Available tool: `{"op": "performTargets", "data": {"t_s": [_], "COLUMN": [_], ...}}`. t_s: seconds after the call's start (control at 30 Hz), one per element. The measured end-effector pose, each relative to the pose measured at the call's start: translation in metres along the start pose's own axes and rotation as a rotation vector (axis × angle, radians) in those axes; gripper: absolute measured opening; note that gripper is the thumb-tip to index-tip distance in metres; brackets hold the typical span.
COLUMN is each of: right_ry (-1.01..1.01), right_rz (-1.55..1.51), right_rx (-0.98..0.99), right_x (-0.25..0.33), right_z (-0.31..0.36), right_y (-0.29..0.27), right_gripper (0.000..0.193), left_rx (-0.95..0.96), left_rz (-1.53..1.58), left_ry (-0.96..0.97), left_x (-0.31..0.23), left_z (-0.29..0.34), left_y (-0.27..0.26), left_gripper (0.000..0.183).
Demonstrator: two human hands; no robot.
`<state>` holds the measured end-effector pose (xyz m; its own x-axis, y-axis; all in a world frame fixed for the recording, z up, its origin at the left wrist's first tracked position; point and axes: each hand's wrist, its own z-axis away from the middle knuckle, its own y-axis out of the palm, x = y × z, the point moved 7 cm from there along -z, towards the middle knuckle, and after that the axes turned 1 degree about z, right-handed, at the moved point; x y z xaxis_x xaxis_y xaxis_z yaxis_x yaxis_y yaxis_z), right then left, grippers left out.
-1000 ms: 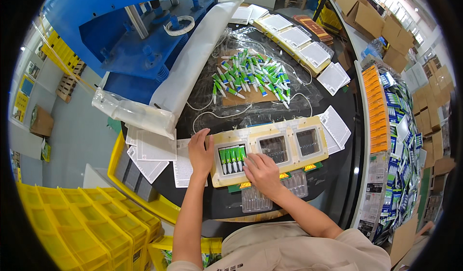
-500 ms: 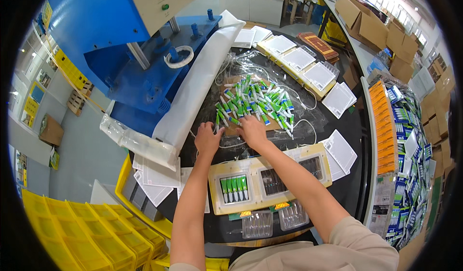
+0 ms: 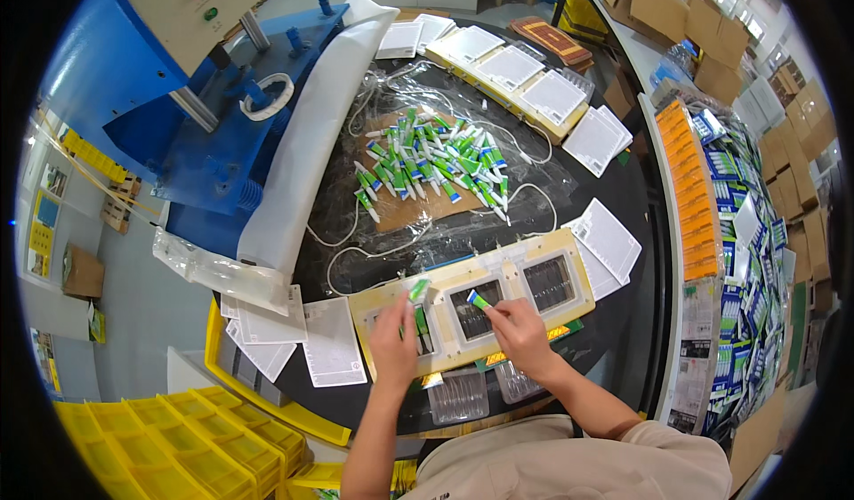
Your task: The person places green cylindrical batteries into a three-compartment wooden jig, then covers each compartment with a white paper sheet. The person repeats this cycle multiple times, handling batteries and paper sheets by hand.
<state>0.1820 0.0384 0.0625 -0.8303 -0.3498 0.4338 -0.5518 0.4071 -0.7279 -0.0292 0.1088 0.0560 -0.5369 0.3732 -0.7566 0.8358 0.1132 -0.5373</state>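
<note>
My left hand [image 3: 394, 344] is closed on a small green-and-white tube [image 3: 417, 292] over the left window of a pale yellow fixture [image 3: 442, 326]. More green tubes [image 3: 422, 326] lie in that window, partly hidden by the hand. Above the middle window, my right hand [image 3: 520, 331] pinches another small tube [image 3: 479, 300], its blue-and-white end pointing up and left. Dark ribbed slots show in the middle and right windows. Beyond the fixture, a heap of green, white and blue tubes [image 3: 427, 162] lies on a brown cardboard sheet [image 3: 400, 218] and crumpled clear plastic.
A blue press [image 3: 213, 135] stands at the left. A second fixture [image 3: 511, 71] holding white cards is at the back. Loose white cards [image 3: 334, 340] flank the near fixture, clear trays [image 3: 458, 398] lie before it. Yellow crates [image 3: 160, 438] stand lower left; packaged goods [image 3: 756, 295] fill the right.
Both hands have come back from the heap to the near fixture, each with a tube. The whole view has shifted, so the press and heap sit further left and higher.
</note>
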Motion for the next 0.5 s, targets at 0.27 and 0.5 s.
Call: {"op": "performTargets", "data": {"t_s": [0.27, 0.5], "right_ry": [0.022, 0.129], "right_rz": [0.009, -0.004], "right_rx": [-0.004, -0.057], "right_x": [0.004, -0.004], "right_z": [0.012, 0.015], "right_y": [0.025, 0.005], "right_gripper": [0.028, 0.028], "left_rx": [0.01, 0.005], "left_rz": [-0.2, -0.173], "left_ry": [0.316, 0.257], "left_x": [-0.043, -0.047], "left_z": [0.044, 0.048], "left_y": [0.029, 0.047], "left_gripper": [0.031, 0.034]}}
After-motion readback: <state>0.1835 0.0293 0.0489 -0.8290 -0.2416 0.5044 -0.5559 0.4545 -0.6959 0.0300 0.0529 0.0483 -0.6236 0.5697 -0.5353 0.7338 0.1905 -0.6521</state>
